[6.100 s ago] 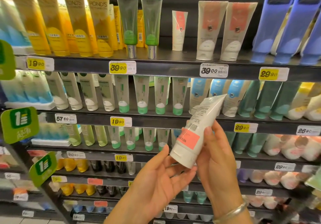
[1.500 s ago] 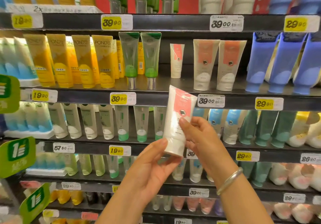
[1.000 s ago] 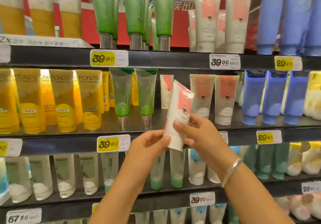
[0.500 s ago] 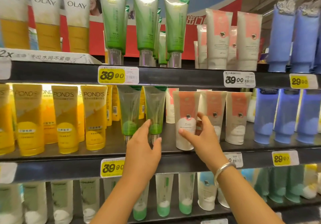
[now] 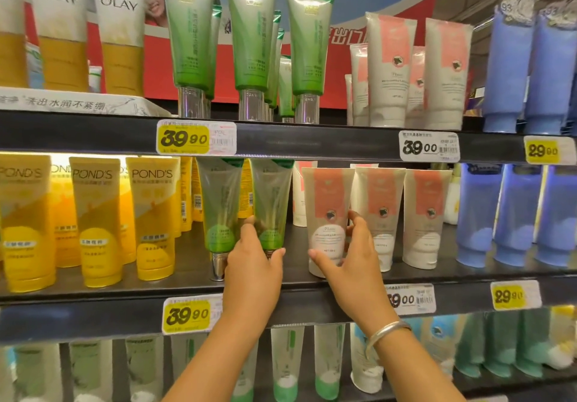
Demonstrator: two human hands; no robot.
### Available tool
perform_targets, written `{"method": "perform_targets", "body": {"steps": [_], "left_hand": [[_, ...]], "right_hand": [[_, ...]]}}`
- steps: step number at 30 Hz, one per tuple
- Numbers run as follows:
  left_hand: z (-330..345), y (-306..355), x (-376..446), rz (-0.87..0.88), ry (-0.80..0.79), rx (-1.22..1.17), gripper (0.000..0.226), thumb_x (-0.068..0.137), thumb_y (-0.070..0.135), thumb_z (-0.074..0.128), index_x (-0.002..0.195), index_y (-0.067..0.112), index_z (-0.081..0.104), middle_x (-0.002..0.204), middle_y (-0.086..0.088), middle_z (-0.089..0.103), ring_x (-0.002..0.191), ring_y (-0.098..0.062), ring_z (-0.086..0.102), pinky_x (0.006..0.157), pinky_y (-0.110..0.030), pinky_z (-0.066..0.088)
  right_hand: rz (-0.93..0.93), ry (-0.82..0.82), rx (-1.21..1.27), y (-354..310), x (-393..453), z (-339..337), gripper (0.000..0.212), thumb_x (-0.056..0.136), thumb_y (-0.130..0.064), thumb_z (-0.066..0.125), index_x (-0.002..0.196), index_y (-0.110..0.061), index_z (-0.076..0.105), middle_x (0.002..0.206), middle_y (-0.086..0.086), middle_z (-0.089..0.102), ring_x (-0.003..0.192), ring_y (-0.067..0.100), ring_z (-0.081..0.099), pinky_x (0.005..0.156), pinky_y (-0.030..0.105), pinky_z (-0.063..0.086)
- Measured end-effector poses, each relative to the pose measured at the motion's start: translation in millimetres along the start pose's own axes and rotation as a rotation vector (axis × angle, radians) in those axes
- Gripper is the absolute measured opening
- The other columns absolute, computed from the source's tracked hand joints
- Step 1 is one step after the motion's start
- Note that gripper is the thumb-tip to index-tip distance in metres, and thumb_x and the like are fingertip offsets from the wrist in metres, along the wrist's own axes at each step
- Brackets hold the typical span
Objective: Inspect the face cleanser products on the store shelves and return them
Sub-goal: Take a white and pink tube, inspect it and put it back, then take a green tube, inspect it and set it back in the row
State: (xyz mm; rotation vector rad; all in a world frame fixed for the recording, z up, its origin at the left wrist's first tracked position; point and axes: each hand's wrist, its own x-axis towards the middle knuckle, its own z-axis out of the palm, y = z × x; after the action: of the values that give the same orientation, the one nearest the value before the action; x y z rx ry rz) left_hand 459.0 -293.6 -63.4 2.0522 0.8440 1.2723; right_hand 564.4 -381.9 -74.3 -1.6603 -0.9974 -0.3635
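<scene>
On the middle shelf (image 5: 131,287), both hands are at the tubes.
Left hand (image 5: 253,270) wraps the green tube (image 5: 271,208); right hand (image 5: 351,264) cups the upright white-and-coral cleanser tube (image 5: 327,214), just right of it.

place: shop, skincare aisle | evidence: black shelves (image 5: 343,144) stocked with cleanser tubes (image 5: 388,70); yellow price tags (image 5: 196,137) on edges

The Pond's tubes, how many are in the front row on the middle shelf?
3 in the front row: left Pond's tube, cut off by the frame edge, middle Pond's tube, right Pond's tube. More yellow tubes stand behind, partly hidden.
</scene>
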Motion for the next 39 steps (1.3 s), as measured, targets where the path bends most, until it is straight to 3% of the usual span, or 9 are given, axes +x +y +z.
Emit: {"method": "perform_targets", "body": {"steps": [6, 9, 14, 19, 22, 26, 29, 31, 39], "left_hand": [[-4, 0, -1, 0.02, 0.015, -0.091, 0.06, 0.081, 0.019, 0.07, 0.132, 0.015, 0.039, 0.099, -0.002, 0.062, 0.089, -0.023, 0.06, 0.08, -0.036, 0.049], [-8, -1, -1, 0.016, -0.006, -0.115, 0.063, 0.078, 0.02, 0.074, 0.133, 0.018, 0.041, 0.078, 0.016, 0.052, 0.072, -0.006, 0.057, 0.069, -0.022, 0.044], [-16, 3, -6, 0.004, -0.047, -0.198, 0.062, 0.074, 0.021, 0.077, 0.128, 0.022, 0.046, 0.082, 0.023, 0.049, 0.064, 0.009, 0.052, 0.053, 0.003, 0.038], [-28, 8, -18, 0.01, -0.113, -0.317, 0.048, 0.073, 0.016, 0.078, 0.1, 0.037, 0.044, 0.084, 0.02, 0.058, 0.064, 0.011, 0.06, 0.056, -0.001, 0.044], [-35, 11, -32, -0.01, -0.127, -0.356, 0.046, 0.073, 0.018, 0.078, 0.094, 0.041, 0.044, 0.084, 0.018, 0.063, 0.067, 0.009, 0.063, 0.056, -0.006, 0.047], [-34, 8, -59, -0.069, -0.174, -0.403, 0.041, 0.072, 0.015, 0.079, 0.086, 0.039, 0.049, 0.081, 0.013, 0.069, 0.065, 0.001, 0.065, 0.064, -0.023, 0.052], [-28, 2, -83, -0.109, -0.226, -0.432, 0.039, 0.071, 0.013, 0.079, 0.087, 0.038, 0.053, 0.07, 0.018, 0.07, 0.062, 0.003, 0.065, 0.061, -0.019, 0.052], [-25, -2, -100, -0.139, -0.257, -0.432, 0.038, 0.072, 0.012, 0.078, 0.092, 0.036, 0.056, 0.068, 0.024, 0.068, 0.06, 0.005, 0.064, 0.058, -0.013, 0.051], [-20, -12, -160, -0.249, -0.329, -0.389, 0.044, 0.072, 0.012, 0.077, 0.102, 0.037, 0.057, 0.073, 0.013, 0.063, 0.056, 0.007, 0.061, 0.049, -0.009, 0.045]], "right_hand": [[0.044, 0.045, -0.042, 1, 4, 6, 0.071, 0.082, -0.02, 0.07, 0.139, -0.01, 0.03, 0.134, 0.007, 0.043, 0.125, 0.02, 0.04, 0.096, 0.016, 0.028], [0.059, 0.057, -0.061, 1, 6, 8, 0.07, 0.082, -0.02, 0.07, 0.138, -0.009, 0.03, 0.133, 0.009, 0.043, 0.124, 0.021, 0.041, 0.097, 0.018, 0.03], [0.079, 0.048, -0.07, -3, 6, 7, 0.071, 0.083, -0.018, 0.069, 0.14, -0.009, 0.028, 0.135, 0.01, 0.043, 0.124, 0.023, 0.041, 0.095, 0.019, 0.031], [0.036, 0.05, -0.075, -12, -3, -5, 0.074, 0.087, -0.022, 0.065, 0.146, -0.015, 0.022, 0.143, 0.005, 0.039, 0.129, 0.019, 0.04, 0.101, 0.025, 0.035], [-0.032, 0.133, -0.08, -16, -11, -17, 0.05, 0.09, -0.024, 0.061, 0.136, -0.018, 0.041, 0.131, 0.001, 0.048, 0.115, 0.016, 0.05, 0.089, 0.018, 0.037], [-0.038, 0.093, 0.082, -20, -27, -29, 0.014, 0.09, -0.017, 0.059, 0.102, -0.024, 0.059, 0.098, -0.005, 0.061, 0.082, 0.009, 0.058, 0.067, 0.007, 0.043], [0.017, -0.008, 0.289, -24, -44, -34, 0.017, 0.09, -0.015, 0.058, 0.088, -0.032, 0.058, 0.088, -0.012, 0.063, 0.081, 0.012, 0.063, 0.073, 0.016, 0.05], [0.079, -0.088, 0.417, -25, -56, -36, 0.016, 0.091, -0.015, 0.057, 0.087, -0.03, 0.059, 0.088, -0.007, 0.065, 0.086, 0.017, 0.065, 0.075, 0.026, 0.053], [0.364, -0.285, 0.794, -10, -115, -37, 0.02, 0.092, -0.017, 0.054, 0.108, -0.008, 0.06, 0.088, -0.003, 0.069, 0.077, 0.005, 0.067, 0.064, 0.023, 0.056]]}}
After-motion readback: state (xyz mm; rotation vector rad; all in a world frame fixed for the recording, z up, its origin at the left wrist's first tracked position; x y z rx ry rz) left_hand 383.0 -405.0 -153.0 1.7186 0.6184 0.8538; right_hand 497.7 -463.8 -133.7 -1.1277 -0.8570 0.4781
